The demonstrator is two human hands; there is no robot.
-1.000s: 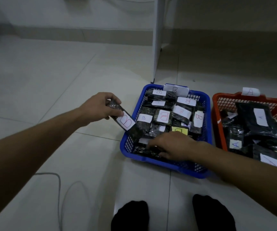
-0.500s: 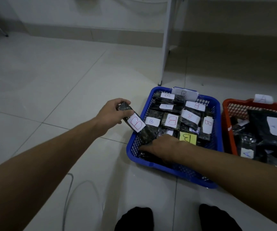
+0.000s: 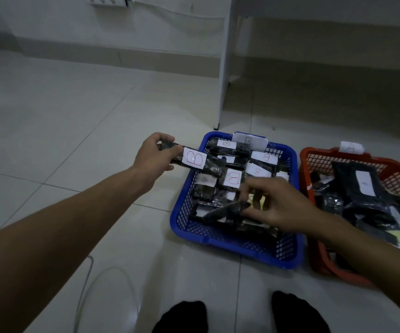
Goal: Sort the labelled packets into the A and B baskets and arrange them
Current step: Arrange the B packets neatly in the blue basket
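Note:
My left hand (image 3: 154,155) grips one end of a dark packet (image 3: 211,164) with a white label marked B, held level over the left rim of the blue basket (image 3: 232,243). The blue basket carries a B tag (image 3: 249,140) at its far edge and holds several dark packets labelled B. My right hand (image 3: 278,205) is over the basket's middle and pinches the end of another dark packet (image 3: 223,211), lifting it. The orange basket (image 3: 306,159) to the right carries an A tag (image 3: 351,147) and holds several dark packets.
Both baskets stand on a pale tiled floor. A white table leg (image 3: 224,75) rises just behind the blue basket. A thin white cable (image 3: 83,280) loops on the floor at lower left. My two dark-socked feet (image 3: 182,317) are at the bottom edge.
My left hand has tilted its B packet from slanting down to nearly level. My right hand has risen from the packets at the basket's near side, now pinching a dark packet.

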